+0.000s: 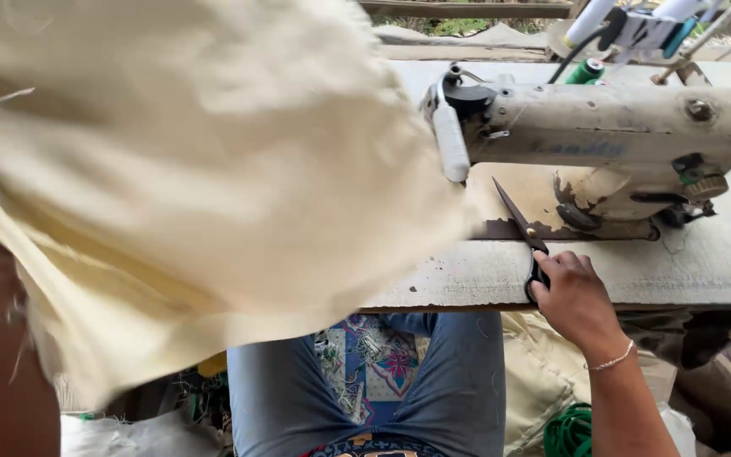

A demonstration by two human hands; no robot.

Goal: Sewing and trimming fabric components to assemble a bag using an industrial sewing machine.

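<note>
A large piece of cream cloth (188,169) fills the left and middle of the view, lifted up close to the camera and blurred. My left hand is hidden behind it; only a forearm shows at the left edge. My right hand (573,296) rests at the front edge of the worn sewing table (695,271), fingers closed around the black handles of a pair of scissors (518,222). The blades point up and left toward the sewing machine (619,127), an old off-white one standing on the table behind them.
Thread spools, one green (587,71), stand behind the machine. My legs in blue jeans (450,389) are under the table, with a patterned cushion (370,360) between them. More cream cloth and a green coil (568,432) lie on the floor at the right.
</note>
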